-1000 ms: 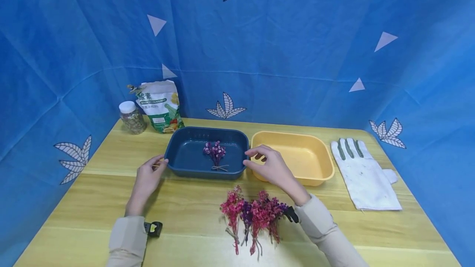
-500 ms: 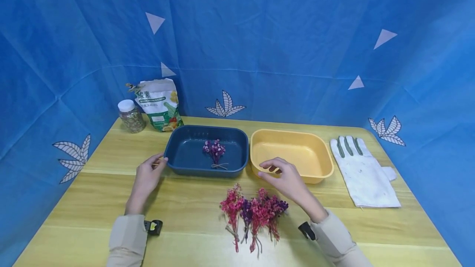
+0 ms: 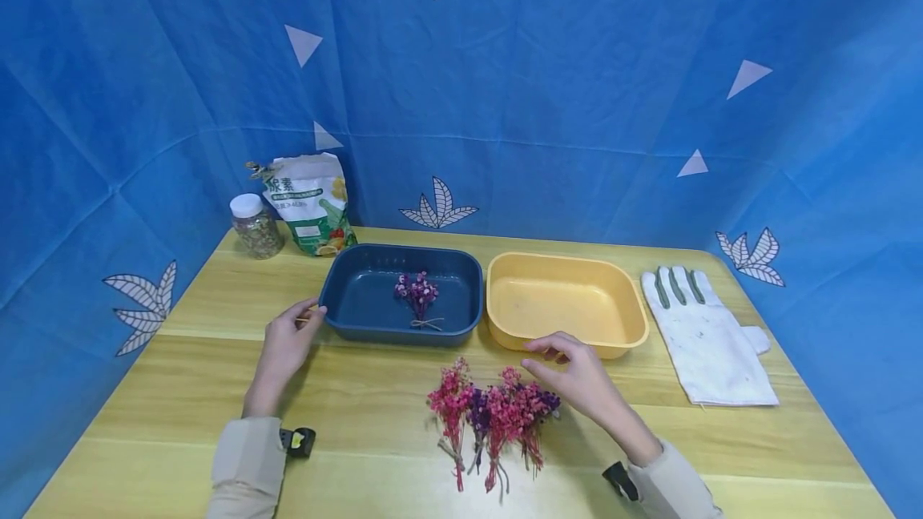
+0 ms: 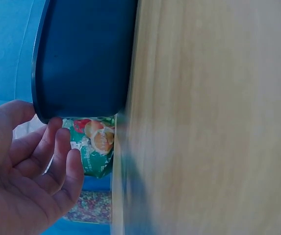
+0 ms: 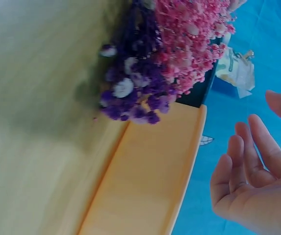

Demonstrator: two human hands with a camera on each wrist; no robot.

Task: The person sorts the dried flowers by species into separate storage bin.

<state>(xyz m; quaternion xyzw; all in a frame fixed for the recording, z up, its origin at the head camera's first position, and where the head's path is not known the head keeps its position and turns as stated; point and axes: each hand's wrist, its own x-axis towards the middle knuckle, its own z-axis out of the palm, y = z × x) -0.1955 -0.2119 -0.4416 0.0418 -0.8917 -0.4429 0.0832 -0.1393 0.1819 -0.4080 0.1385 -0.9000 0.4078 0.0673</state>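
Note:
My left hand (image 3: 287,347) is at the left end of a dark blue plastic basin (image 3: 400,336). In the left wrist view, its thumb and a fingertip touch the basin's rim corner (image 4: 43,116), while the other fingers are loosely bent. Inside the basin lies a small purple dried-flower bunch (image 3: 417,292) tied with twine. My right hand (image 3: 577,375) hovers with nothing in it before the yellow basin (image 3: 638,335). Its fingers are relaxed, thumb apart. Just left of it, several pink and purple dried-flower bunches (image 3: 508,411) lie on the table.
A white work glove (image 3: 710,351) lies right of the yellow basin. At the back left stand a lidded jar (image 3: 257,232) and a white-green printed bag (image 3: 312,207). A blue curtain (image 3: 577,86) encloses the wooden table (image 3: 375,439).
My right hand has left the blue basin's right end and moved right and towards me, to beside the loose flower bunches. The left hand and both basins have stayed put.

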